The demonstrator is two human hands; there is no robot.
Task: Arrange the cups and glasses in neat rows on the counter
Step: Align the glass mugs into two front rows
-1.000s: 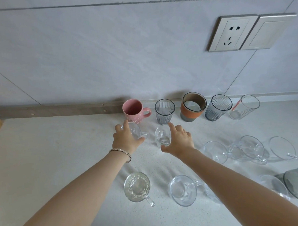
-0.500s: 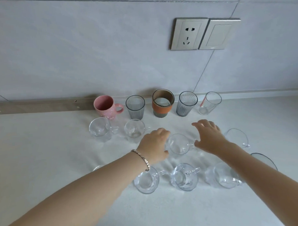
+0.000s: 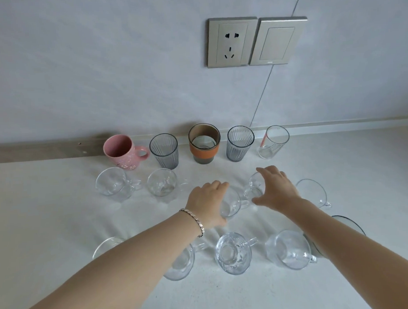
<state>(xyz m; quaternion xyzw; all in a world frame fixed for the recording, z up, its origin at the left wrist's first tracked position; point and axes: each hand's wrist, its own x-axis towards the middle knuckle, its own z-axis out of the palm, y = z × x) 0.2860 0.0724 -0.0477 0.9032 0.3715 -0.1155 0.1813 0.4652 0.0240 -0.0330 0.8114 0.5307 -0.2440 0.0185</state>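
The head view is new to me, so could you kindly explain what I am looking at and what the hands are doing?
There is no machine here: a person wears a wide-angle camera on the head, looking forward and down at a white counter.

Against the wall stands a row of five: a pink mug, a grey glass, an orange cup, a second grey glass and a clear glass.

In front stand clear handled cups, two of them on the left.

The left hand, with a bracelet, grips one clear cup. The right hand grips another. More cups wait nearer the camera, partly hidden by the arms.
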